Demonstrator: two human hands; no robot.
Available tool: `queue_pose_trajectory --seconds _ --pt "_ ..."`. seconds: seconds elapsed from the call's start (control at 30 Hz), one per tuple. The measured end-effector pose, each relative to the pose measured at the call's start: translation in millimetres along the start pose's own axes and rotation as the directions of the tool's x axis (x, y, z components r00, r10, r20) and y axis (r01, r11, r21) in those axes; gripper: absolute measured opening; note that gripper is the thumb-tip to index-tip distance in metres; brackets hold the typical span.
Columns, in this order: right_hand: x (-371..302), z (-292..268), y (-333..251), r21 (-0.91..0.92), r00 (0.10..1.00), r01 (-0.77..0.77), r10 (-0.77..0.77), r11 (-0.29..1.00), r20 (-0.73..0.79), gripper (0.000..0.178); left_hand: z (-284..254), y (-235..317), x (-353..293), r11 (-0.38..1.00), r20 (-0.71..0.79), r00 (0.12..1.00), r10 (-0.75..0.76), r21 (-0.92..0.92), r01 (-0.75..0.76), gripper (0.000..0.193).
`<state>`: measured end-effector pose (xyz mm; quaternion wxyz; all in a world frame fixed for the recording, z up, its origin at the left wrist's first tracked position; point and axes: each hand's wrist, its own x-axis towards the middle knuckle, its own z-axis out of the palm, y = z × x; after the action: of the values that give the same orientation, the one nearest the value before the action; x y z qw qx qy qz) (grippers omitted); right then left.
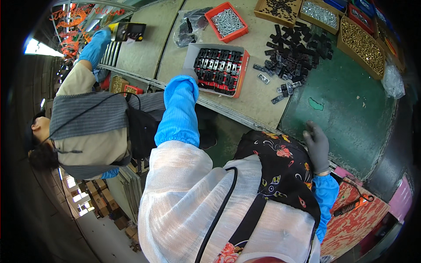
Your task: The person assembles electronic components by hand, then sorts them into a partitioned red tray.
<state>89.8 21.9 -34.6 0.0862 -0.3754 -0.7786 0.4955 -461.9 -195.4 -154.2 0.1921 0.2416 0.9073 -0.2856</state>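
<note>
My left hand [189,73], in a grey glove with a blue sleeve cover, is against the left end of a red-and-white cardboard box [244,72]. Its fingers are mostly hidden, so I cannot tell whether they grip the box. Packed in rows inside are black plastic parts with metal plates [215,65]. At the near edge of the green work mat [346,118], my right hand [317,147], gloved in grey too, is open with fingers apart and holds nothing. A loose heap of black parts [294,52] lies right of the box, with several metal-faced pieces [263,78] nearest it.
A red bin of screws [227,23] and a clear bag of black parts [189,27] stand beyond the box. Cardboard trays of silver screws [320,15] and brass-coloured screws [362,46] line the far right. A co-worker [92,127] at left holds a black-and-yellow box [129,32].
</note>
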Motion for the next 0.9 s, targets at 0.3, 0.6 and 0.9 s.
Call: queue_pose_trajectory --seconds 0.3,0.6,0.9 --pt "-1.6 1.8 -4.6 0.000 0.999 -0.013 0.013 1.000 0.030 0.033 -28.5 -2.9 -55.0 0.993 -0.077 0.990 0.117 -0.026 -0.119 0.026" --pt "-0.7 6.2 -13.5 -0.048 0.998 -0.017 0.020 0.999 0.057 0.033 -79.4 25.4 -119.0 0.990 -0.020 0.999 0.046 -0.131 -0.048 0.039" --pt "1.5 4.8 -16.7 -0.046 0.993 -0.065 0.069 0.997 0.093 0.034 -70.8 16.6 -103.8 0.992 0.099 0.993 0.068 -0.112 -0.057 0.050"
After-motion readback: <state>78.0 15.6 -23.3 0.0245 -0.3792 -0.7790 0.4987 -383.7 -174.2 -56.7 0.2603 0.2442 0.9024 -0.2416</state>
